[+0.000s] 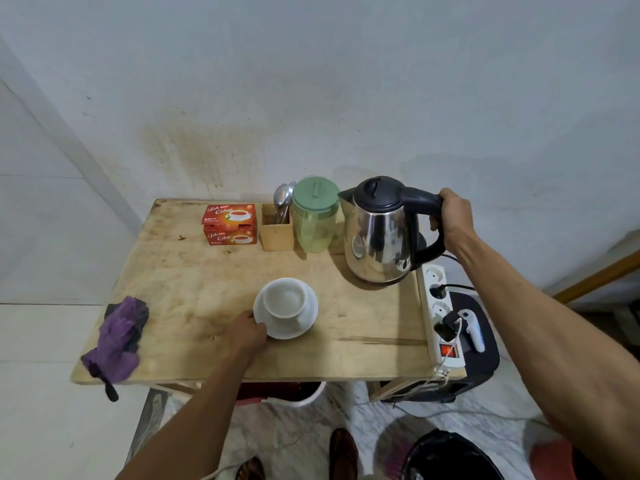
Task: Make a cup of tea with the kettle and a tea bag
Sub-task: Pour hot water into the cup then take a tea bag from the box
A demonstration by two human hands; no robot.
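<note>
A steel kettle [379, 237] with a black lid stands at the back right of the wooden table [194, 271]. My right hand [453, 216] is closed around its black handle. A white cup [285, 296] sits on a white saucer [306, 318] at the table's middle, and the cup looks empty. My left hand [247, 332] holds the saucer's near-left rim. A red tea bag box [230, 224] stands at the back of the table, left of the cup.
A wooden holder with spoons [277, 226] and a green-lidded plastic jug [315, 216] stand between the tea box and the kettle. A purple folded umbrella [119, 337] lies at the front left corner. A white power strip [441, 313] runs along the right edge.
</note>
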